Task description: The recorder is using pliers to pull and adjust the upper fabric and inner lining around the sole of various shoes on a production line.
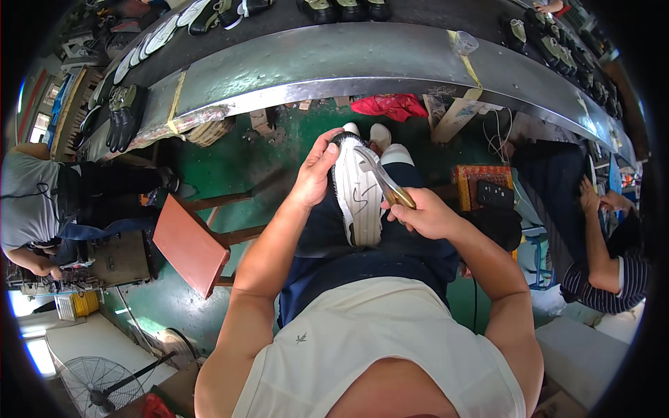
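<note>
My left hand [314, 173] grips a shoe [357, 202] near its toe, fingers on the outer side and thumb along the edge. The shoe's whitish underside faces up, with a dark drawn line on it and a black gathered rim round the toe. In my right hand [431, 214] is a curved metal hand tool [387, 182] with a brass-coloured handle end. Its grey head lies against the underside near the toe, and its exact kind is unclear. Both hands are above my lap, and the shoe's upper is hidden below.
A long metal-edged conveyor bench [334, 63] crosses ahead, carrying several shoes [125, 115]. At left stands a brown-topped stool [189, 244]; a standing fan [101, 393] is behind it. Co-workers sit at both sides. A red cloth [390, 106] lies under the bench.
</note>
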`<state>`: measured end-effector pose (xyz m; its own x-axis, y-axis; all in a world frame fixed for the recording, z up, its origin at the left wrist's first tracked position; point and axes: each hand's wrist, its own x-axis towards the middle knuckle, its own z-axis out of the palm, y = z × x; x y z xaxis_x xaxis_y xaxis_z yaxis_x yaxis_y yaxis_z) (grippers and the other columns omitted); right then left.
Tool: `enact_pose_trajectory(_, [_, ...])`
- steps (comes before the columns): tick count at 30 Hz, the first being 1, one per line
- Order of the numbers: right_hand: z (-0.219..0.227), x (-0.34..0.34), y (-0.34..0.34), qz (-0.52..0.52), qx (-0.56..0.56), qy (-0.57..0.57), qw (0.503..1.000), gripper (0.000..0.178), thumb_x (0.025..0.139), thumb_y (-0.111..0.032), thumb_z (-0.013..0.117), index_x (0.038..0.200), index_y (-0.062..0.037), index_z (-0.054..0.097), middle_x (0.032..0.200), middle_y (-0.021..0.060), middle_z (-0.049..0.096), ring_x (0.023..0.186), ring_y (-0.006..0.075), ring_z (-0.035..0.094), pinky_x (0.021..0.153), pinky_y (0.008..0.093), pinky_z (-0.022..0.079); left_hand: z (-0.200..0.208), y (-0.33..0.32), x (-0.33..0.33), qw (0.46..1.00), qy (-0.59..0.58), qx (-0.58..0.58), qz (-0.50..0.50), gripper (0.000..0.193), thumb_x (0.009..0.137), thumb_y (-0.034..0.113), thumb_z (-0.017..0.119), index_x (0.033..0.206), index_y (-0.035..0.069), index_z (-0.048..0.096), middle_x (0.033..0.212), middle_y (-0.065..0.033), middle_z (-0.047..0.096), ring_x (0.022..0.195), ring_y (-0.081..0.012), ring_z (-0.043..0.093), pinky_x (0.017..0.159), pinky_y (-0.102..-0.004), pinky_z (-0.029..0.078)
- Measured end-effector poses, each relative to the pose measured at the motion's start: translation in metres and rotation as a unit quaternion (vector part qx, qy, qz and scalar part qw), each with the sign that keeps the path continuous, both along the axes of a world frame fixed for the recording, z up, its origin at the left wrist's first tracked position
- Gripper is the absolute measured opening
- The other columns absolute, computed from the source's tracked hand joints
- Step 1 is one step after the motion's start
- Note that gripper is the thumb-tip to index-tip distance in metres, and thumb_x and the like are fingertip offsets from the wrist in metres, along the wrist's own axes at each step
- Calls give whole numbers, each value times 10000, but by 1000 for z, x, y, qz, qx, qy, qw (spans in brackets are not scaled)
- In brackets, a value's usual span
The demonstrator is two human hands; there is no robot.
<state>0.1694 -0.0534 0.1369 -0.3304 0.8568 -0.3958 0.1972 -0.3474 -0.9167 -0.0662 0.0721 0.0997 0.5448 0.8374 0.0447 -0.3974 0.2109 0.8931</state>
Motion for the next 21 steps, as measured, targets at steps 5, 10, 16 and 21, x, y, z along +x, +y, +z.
enact_pose_trajectory(5, [14, 2, 17, 34, -11, -47, 998, 224, 998, -159, 574, 1170, -29, 633, 909, 52, 676, 648, 85, 563, 588, 260, 488, -10, 10, 0, 1000, 4, -15, 9, 610, 1068, 477, 412, 1440, -6, 434, 1327, -115, 585, 1222, -193, 562, 1091, -356, 412])
enact_pose_trajectory(10, [15, 3, 25, 58, 222, -213, 950, 213, 935, -153, 612, 1086, -2, 604, 812, 216, 619, 772, 361, 632, 735, 418, 491, -20, 22, 3, 997, -20, -70, -3, 582, 1071, 454, 422, 1429, -3, 467, 1325, -108, 590, 1213, -184, 562, 1086, -352, 416])
enact_pose_trajectory(16, [25, 7, 28, 167, -15, -226, 960, 275, 922, -176, 639, 1128, 0, 595, 809, 177, 630, 739, 304, 626, 719, 394, 491, -43, 53, 4, 986, -30, -164, -11, 483, 1070, 374, 480, 1376, 4, 532, 1297, -110, 621, 1178, -193, 604, 1052, -365, 465])
enact_pose_trajectory(21, [-7, 0, 17, 224, 56, -257, 939, 473, 916, -183, 624, 1318, 57, 556, 1002, 268, 684, 989, 419, 659, 867, 434, 521, -52, 65, 4, 973, -40, -226, -21, 456, 1065, 379, 493, 1332, 15, 558, 1262, -112, 639, 1145, -203, 626, 1034, -377, 486])
